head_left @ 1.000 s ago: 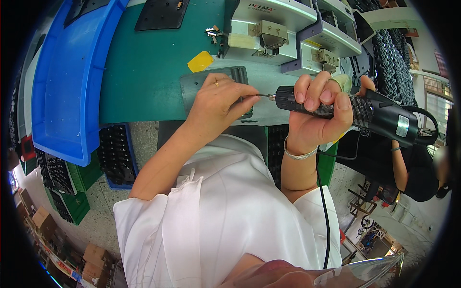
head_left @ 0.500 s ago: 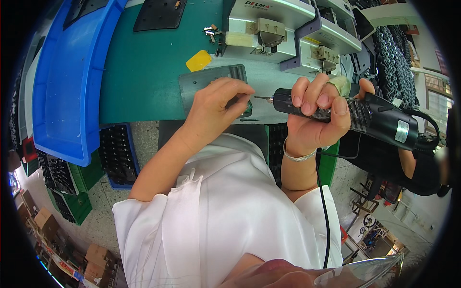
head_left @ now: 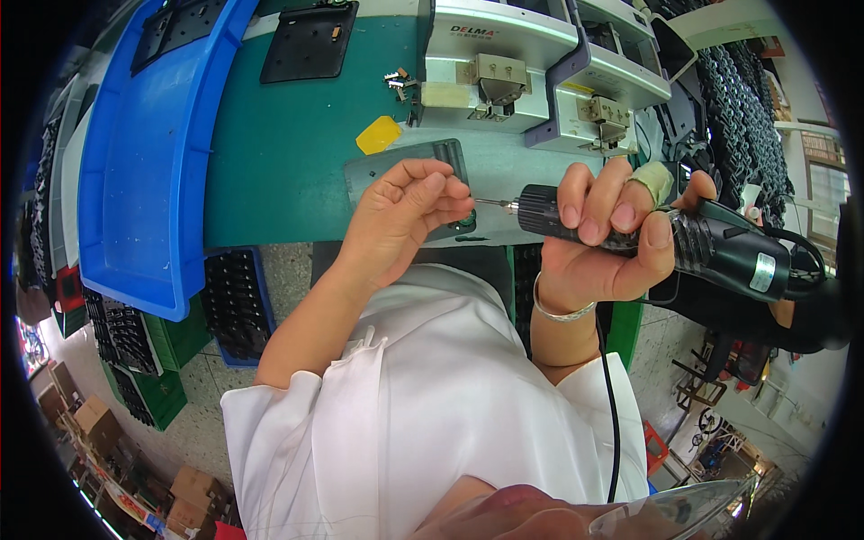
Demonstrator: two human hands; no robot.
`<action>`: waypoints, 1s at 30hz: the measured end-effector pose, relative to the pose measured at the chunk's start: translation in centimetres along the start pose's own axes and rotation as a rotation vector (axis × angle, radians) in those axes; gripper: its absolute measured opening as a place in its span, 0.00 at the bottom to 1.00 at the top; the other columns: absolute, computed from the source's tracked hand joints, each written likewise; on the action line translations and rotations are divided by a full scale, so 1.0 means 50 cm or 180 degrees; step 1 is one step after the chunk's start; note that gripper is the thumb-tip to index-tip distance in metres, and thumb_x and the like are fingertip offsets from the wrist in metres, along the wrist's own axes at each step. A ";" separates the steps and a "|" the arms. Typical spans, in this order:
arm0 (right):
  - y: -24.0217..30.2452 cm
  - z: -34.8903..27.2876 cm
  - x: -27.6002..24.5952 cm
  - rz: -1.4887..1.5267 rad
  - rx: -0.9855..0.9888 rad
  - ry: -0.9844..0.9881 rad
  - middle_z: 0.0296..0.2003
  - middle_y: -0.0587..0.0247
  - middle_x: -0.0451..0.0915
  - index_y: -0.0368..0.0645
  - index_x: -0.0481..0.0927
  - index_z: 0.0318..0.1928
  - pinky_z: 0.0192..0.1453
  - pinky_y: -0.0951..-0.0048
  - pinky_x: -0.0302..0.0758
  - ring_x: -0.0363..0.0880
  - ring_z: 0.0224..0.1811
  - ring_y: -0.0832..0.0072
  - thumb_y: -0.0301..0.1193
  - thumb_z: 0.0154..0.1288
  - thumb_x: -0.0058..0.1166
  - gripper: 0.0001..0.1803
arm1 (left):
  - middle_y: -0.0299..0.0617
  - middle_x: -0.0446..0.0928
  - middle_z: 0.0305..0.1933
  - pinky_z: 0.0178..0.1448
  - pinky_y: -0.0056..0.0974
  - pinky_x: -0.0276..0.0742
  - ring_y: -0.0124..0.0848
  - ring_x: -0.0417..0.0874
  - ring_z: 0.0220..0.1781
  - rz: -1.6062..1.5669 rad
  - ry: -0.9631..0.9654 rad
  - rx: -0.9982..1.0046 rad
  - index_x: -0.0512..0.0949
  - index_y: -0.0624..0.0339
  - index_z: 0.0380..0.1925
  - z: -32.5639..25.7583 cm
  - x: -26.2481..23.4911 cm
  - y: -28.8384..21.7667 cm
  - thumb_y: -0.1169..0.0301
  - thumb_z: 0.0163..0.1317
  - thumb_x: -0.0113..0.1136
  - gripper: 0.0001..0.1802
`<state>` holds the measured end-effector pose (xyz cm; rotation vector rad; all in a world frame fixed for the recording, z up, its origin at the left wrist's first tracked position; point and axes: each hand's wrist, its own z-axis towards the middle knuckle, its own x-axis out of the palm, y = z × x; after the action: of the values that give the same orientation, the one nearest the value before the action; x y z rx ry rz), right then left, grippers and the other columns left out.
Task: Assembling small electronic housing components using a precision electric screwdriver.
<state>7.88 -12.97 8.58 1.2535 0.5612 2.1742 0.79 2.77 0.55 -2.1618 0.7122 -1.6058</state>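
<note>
Little shift since earlier frame: left hand (head_left: 405,216) still pinched at driver bit (head_left: 493,203), steadying tip over grey plate (head_left: 378,166); right hand (head_left: 603,238) fully wrapped round black electric screwdriver (head_left: 666,236), levelled toward plate.

Bright, even light; fisheye-bent edges.

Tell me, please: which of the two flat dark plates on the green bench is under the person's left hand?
The grey plate at the bench's near edge, beside the yellow tag. The left hand rests on it; the black plate lies farther back, untouched.
</note>
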 end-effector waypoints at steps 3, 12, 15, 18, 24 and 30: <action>-0.004 -0.001 0.008 -0.0142 0.0117 0.0111 0.26 0.67 0.71 0.66 0.50 0.65 0.29 0.62 0.70 0.68 0.21 0.74 0.32 0.65 0.51 0.33 | 0.42 0.81 0.45 0.58 0.45 0.78 0.35 0.83 0.48 -0.0466 -0.0053 -0.0227 0.75 0.59 0.44 -0.002 0.013 0.002 0.65 0.68 0.57 0.11; -0.014 -0.008 0.025 -0.0449 0.0281 0.0191 0.22 0.62 0.73 0.65 0.53 0.56 0.29 0.62 0.74 0.73 0.20 0.68 0.36 0.60 0.64 0.34 | 0.44 0.81 0.46 0.60 0.45 0.76 0.33 0.82 0.49 -0.1046 -0.0022 -0.0483 0.75 0.58 0.42 -0.013 0.030 0.026 0.65 0.68 0.57 0.09; -0.018 -0.011 0.026 -0.0414 0.0308 0.0236 0.22 0.62 0.73 0.63 0.53 0.54 0.29 0.63 0.74 0.72 0.20 0.68 0.36 0.59 0.65 0.33 | 0.45 0.81 0.46 0.61 0.44 0.75 0.33 0.82 0.49 -0.1135 -0.0094 -0.0499 0.75 0.58 0.43 -0.016 0.033 0.028 0.65 0.68 0.57 0.10; -0.015 -0.010 0.022 -0.0502 0.0429 0.0286 0.22 0.61 0.73 0.60 0.56 0.52 0.29 0.66 0.73 0.72 0.20 0.67 0.38 0.59 0.65 0.30 | 0.45 0.81 0.46 0.63 0.43 0.74 0.34 0.81 0.49 -0.1112 -0.0083 -0.0515 0.75 0.59 0.44 -0.019 0.040 0.022 0.65 0.68 0.57 0.11; -0.015 -0.015 0.036 -0.0646 0.0341 0.0109 0.20 0.61 0.72 0.50 0.66 0.42 0.29 0.69 0.70 0.73 0.21 0.67 0.43 0.59 0.63 0.21 | 0.45 0.79 0.49 0.65 0.41 0.72 0.33 0.81 0.51 -0.0823 -0.0091 -0.0391 0.74 0.60 0.46 -0.019 0.034 0.032 0.65 0.68 0.56 0.12; -0.003 -0.011 0.015 -0.0652 0.0609 0.0777 0.20 0.62 0.72 0.46 0.68 0.35 0.31 0.67 0.72 0.73 0.22 0.69 0.39 0.57 0.65 0.18 | 0.46 0.79 0.50 0.65 0.40 0.71 0.31 0.80 0.52 -0.0827 -0.0129 -0.0418 0.74 0.60 0.48 -0.023 0.033 0.044 0.64 0.69 0.56 0.13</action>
<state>7.14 -12.39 8.69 0.9788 0.9734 2.1503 -0.32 0.02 0.93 -2.4601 0.5569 -1.6749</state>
